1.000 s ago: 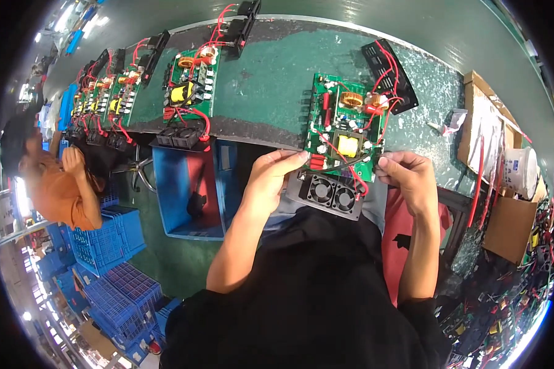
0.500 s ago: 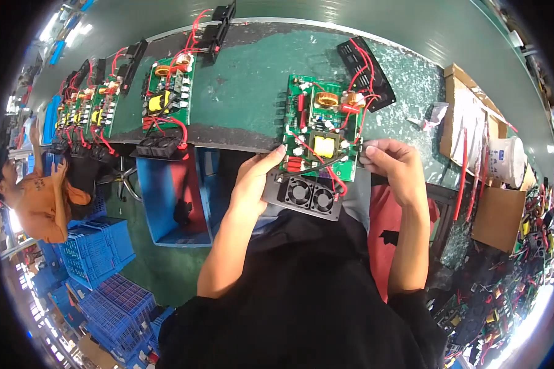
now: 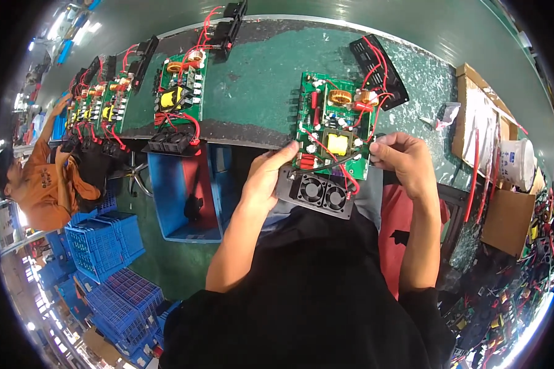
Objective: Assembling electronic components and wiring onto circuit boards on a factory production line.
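Note:
A green circuit board [image 3: 333,126] with copper coils, a yellow transformer and red wires lies at the near edge of a dark green conveyor belt [image 3: 258,80]. A black panel with two fans [image 3: 317,192] hangs from it toward me. My left hand [image 3: 266,178] grips the board's near-left corner and the fan panel's left end. My right hand [image 3: 403,161] pinches the board's near-right corner by a black wire. A black vented end plate [image 3: 378,61] lies behind the board, tied to it by red wires.
More green boards [image 3: 181,89] with fan panels sit further left along the belt. A person in orange [image 3: 46,178] works at the far left. Blue bins [image 3: 184,190] and crates [image 3: 101,243] stand below the belt. Cardboard boxes [image 3: 505,221], a white cup [image 3: 516,163] and red wires lie at right.
The board and both hands have shifted across the view as my head moved. My left hand has slid down onto the fan panel's end; my right hand has closed on the board's corner.

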Demonstrator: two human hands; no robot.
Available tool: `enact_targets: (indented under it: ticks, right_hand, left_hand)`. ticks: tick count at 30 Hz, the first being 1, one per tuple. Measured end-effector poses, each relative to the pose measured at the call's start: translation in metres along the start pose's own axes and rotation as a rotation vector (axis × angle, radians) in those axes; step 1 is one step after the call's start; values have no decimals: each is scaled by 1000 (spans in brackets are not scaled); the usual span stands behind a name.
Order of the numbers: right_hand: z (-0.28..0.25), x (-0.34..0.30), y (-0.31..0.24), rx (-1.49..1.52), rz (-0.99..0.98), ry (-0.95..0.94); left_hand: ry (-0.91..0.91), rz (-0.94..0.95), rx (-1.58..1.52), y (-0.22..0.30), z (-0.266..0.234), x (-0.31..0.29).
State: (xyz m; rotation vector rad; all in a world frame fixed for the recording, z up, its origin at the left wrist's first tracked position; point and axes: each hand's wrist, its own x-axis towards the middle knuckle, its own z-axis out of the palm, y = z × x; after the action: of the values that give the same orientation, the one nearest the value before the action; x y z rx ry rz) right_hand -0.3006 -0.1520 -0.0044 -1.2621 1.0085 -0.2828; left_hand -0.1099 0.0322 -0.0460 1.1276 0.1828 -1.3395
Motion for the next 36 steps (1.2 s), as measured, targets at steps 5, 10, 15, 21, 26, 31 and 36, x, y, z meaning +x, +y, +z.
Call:
enact_targets:
  ticks: [5,10,15,21,26,31,36]
  right_hand:
    - [-2,5,7,129,-47,25]
    - [2,10,9,112,-38,32]
    - [0,10,7,38,-18,39]
    - [2,12,0,-61,-108,19]
    - [4,15,-1,73,-83,44]
    - [4,17,1,11,-95,69]
    - [2,21,-4,83,-31,30]
  left_hand:
    - [42,-15,-73,-2,15,1]
    - [-5,-29,-120,-7,5,12]
    - [2,-24,-77,-5,9,12]
    - [37,-27,-83,-8,5,15]
    - [-32,-69,-55,7,19,12]
    - [-2,-51,129,13,16,16]
    - [-126,-84,-39,4,4,30]
